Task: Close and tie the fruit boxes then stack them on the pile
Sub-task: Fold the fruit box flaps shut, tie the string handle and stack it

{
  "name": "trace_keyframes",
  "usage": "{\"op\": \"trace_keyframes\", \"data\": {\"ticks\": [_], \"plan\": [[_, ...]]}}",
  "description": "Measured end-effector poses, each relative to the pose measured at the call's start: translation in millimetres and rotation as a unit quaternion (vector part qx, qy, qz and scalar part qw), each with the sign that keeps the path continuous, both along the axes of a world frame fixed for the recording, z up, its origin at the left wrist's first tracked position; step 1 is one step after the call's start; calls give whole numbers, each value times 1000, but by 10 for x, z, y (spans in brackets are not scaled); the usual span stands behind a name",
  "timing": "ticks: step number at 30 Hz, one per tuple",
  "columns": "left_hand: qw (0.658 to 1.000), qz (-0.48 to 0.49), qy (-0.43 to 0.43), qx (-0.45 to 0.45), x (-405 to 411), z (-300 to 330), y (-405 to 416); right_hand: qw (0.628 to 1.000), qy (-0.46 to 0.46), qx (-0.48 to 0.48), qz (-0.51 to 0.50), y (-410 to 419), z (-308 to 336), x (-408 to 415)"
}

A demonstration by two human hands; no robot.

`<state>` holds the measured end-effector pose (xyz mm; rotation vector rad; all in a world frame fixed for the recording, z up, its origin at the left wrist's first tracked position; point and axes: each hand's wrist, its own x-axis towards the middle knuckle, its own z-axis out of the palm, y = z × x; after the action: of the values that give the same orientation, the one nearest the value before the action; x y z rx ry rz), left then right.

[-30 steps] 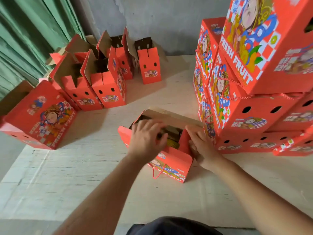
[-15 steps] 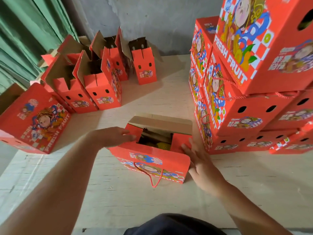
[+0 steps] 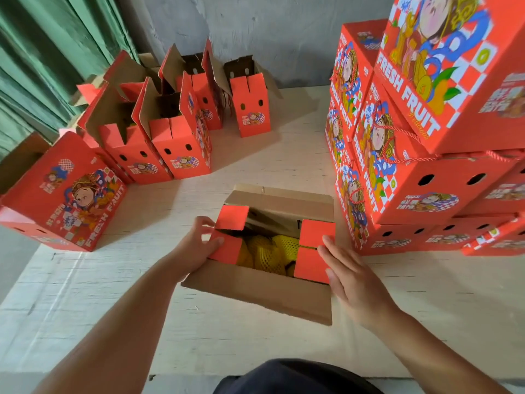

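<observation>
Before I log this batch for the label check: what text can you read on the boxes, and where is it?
"FRESH FRUIT": on the printed face of the top box of the stack, at right.
"FRESH FRUIT": on the closed box lying at left.
Slanted yellow script under the top box's lettering: too blurred to read.
Small badge labels on the box ends below the holes, such as on the stacked box: too small to read.
</observation>
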<state>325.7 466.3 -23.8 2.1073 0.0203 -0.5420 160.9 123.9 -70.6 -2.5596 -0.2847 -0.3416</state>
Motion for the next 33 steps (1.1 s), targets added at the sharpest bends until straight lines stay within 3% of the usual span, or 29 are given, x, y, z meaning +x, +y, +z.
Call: {"op": "trace_keyframes", "data": {"ticks": [2,7,8,10,12,15,17,19,23,25,27,29,33], "plan": [[999,18,27,-39,-39,2,88,996,70,9,53,-71,-33,-78],[989,-123,86,8,-225,51,174,986,140,-40,86,-247,39,-15],[985,-141,88,42,-273,53,140,986,149,19,77,-226,63,7],[980,-140,66,122,-336,58,102,960,144,240,16,-103,122,39],[995,-76,54,32,-422,48,64,926,86,355,-92,45,156,165],[969,109,103,-198,-650,-65,-104,938,38,286,-191,216,172,361],[937,222,90,-253,-780,-198,-226,966,-18,171,-195,267,175,432],[912,300,70,-273,-872,-291,-303,989,-61,47,-125,273,159,447],[931,317,-118,-138,-840,-338,-272,988,68,-112,-87,289,114,415],[945,214,-245,-42,-760,-317,-214,982,95,-131,-92,257,95,425],[935,63,-344,50,-723,-308,-202,985,88,-115,-89,264,117,429],[926,-5,-362,107,-727,-311,-232,992,43,-86,-77,296,128,406],[927,-43,-329,178,-694,-314,-257,993,-24,-73,-85,338,89,335]]}}
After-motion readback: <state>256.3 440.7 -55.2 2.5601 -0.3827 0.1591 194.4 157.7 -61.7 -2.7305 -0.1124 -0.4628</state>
